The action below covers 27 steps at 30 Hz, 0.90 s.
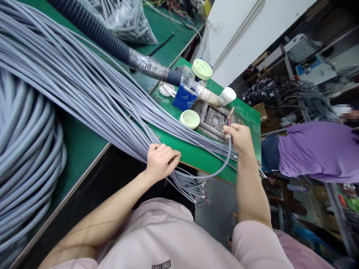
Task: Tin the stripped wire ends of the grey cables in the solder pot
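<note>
My right hand pinches the end of one grey cable, whose stripped wires point up beside a square metal pot. From that hand the cable curves down and back toward my left hand. My left hand is closed over part of a grey cable bundle at the bench's front edge; some of its fingers are hidden. Below it, several cable ends with bared wires hang past the edge. Other cables of the bundle lie across the green bench, their ends behind my right forearm.
A dark flexible hose runs to a pipe by the pot. Around it stand a pale green dish, a green round lid, a white cup and a blue box. Coiled cable lies left. A person in purple is at right.
</note>
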Each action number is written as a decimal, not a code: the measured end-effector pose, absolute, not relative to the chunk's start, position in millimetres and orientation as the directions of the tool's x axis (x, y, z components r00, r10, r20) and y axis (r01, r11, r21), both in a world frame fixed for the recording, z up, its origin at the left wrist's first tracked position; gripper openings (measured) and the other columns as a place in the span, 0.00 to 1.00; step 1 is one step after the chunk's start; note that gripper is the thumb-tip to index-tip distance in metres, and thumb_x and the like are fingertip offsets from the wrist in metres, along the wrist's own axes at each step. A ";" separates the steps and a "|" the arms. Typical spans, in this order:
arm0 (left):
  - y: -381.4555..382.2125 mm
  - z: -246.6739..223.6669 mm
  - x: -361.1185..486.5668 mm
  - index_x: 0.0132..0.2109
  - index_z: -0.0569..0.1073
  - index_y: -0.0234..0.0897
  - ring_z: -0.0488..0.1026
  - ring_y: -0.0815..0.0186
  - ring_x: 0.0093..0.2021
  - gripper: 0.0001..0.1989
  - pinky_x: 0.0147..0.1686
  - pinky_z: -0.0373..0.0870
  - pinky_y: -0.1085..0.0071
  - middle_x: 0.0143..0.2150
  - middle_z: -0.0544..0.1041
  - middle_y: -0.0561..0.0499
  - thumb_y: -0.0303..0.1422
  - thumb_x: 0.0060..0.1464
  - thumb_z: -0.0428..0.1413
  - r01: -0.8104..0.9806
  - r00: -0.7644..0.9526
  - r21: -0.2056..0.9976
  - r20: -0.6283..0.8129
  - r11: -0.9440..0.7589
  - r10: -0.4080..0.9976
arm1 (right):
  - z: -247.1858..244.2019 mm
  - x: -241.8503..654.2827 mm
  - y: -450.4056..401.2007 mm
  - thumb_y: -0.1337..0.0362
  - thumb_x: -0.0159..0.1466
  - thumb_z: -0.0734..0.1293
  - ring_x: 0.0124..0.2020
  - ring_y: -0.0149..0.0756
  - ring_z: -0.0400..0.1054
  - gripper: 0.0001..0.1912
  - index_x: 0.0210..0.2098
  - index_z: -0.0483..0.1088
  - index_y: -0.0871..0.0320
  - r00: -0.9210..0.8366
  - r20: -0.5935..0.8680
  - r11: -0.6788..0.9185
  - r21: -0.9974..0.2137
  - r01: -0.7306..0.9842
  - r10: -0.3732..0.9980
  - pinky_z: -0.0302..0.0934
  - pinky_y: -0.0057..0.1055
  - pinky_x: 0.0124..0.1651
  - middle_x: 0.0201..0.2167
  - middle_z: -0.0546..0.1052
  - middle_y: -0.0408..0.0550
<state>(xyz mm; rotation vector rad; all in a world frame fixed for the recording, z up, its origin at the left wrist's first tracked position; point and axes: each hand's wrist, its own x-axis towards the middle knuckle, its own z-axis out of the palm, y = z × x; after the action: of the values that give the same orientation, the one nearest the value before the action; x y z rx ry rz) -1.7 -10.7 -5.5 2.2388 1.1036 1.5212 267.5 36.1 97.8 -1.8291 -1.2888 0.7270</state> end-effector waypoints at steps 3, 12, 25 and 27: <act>-26.2 7.8 6.5 0.35 0.76 0.39 0.69 0.69 0.28 0.02 0.34 0.60 0.66 0.26 0.76 0.54 0.31 0.54 0.58 0.216 0.127 0.814 0.525 -0.540 0.842 | 91.9 233.4 -8.6 0.58 0.52 0.70 0.15 0.24 0.55 0.15 0.15 0.65 0.58 0.269 -0.029 -0.126 -0.927 0.352 0.963 0.48 0.25 0.20 0.12 0.65 0.38; -68.1 21.8 55.8 0.39 0.74 0.37 0.73 0.68 0.26 0.17 0.33 0.71 0.67 0.26 0.76 0.54 0.39 0.42 0.67 -0.703 0.373 0.620 -0.096 0.349 0.923 | 60.1 155.4 -78.6 0.58 0.56 0.69 0.15 0.23 0.53 0.17 0.16 0.64 0.58 0.215 -0.083 -0.088 -0.996 0.011 0.973 0.49 0.25 0.20 0.12 0.62 0.37; -68.2 25.5 41.8 0.29 0.78 0.40 0.70 0.70 0.30 0.05 0.33 0.68 0.70 0.28 0.74 0.53 0.35 0.46 0.65 -0.361 -0.006 0.909 0.222 -0.209 0.975 | 37.7 160.0 -116.5 0.54 0.59 0.68 0.11 0.25 0.50 0.18 0.47 0.68 0.51 0.065 -0.168 -0.146 -0.955 -0.259 0.984 0.45 0.24 0.16 0.14 0.65 0.33; -72.7 25.6 43.3 0.30 0.79 0.41 0.71 0.68 0.31 0.03 0.35 0.69 0.68 0.27 0.75 0.52 0.33 0.47 0.65 -0.283 0.040 0.902 0.352 -0.327 0.935 | 36.7 158.6 -121.4 0.52 0.58 0.69 0.10 0.25 0.47 0.21 0.49 0.67 0.49 0.080 -0.177 -0.142 -0.933 -0.330 0.981 0.43 0.24 0.15 0.12 0.62 0.31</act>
<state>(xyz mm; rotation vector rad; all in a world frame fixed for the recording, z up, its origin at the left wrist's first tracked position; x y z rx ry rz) 43.3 -72.7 25.6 1.2818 0.7495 1.5055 158.6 -121.4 36.7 -1.1241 -0.8050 1.3822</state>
